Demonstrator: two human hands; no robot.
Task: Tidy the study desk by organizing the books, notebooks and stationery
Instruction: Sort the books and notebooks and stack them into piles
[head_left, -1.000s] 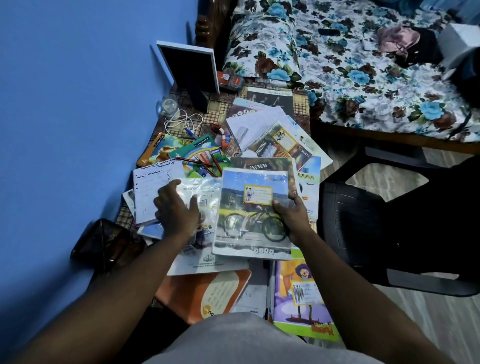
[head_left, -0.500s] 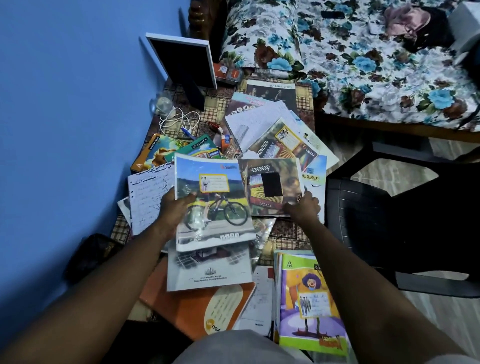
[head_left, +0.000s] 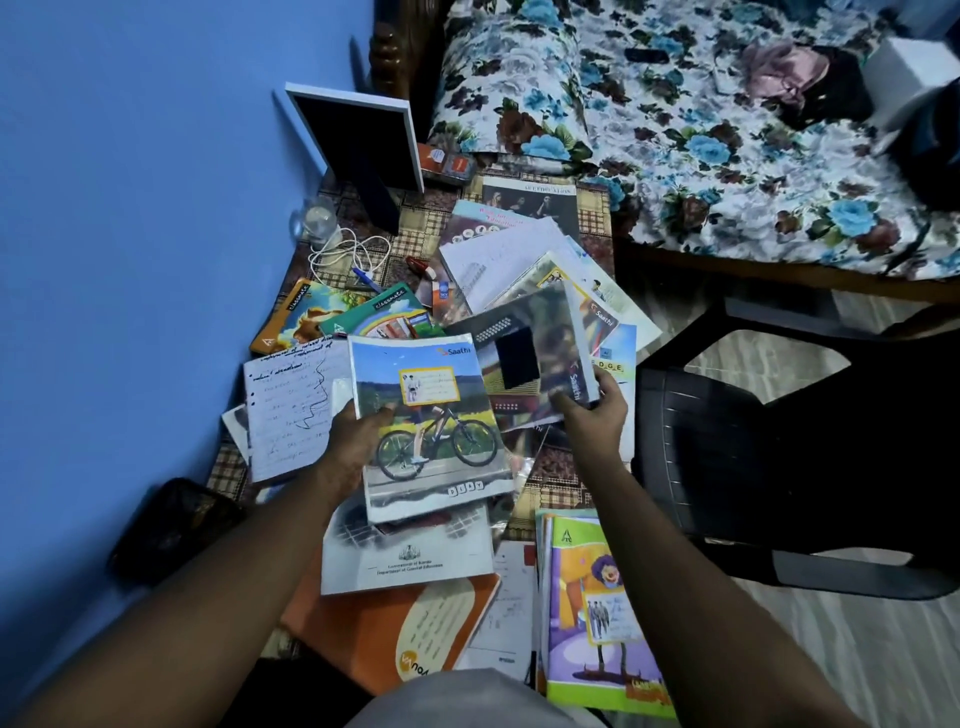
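My left hand (head_left: 358, 441) grips the left edge of a notebook with a bicycle cover (head_left: 431, 426), held just above the cluttered desk. My right hand (head_left: 592, 415) pinches the lower right corner of a second notebook with an accordion cover (head_left: 524, 358), which is lifted and blurred. Under them lie a white government textbook (head_left: 410, 561), an orange book (head_left: 395, 634) and a clown-cover notebook (head_left: 597, 613). A handwritten page (head_left: 291, 410) sits at the left. Two classmate notebooks (head_left: 363, 317) and pens (head_left: 366, 278) lie further back.
More books and papers (head_left: 519, 249) pile toward the bed (head_left: 727, 130). A photo frame (head_left: 358, 140) stands at the back beside a white cable (head_left: 348, 254) and a clear bulb (head_left: 317, 223). The blue wall (head_left: 130, 234) borders the left, a black plastic chair (head_left: 779, 457) the right.
The bicycle notebook passed from my right hand to my left and moved left. My right hand took hold of the accordion notebook and has lifted it off the pile.
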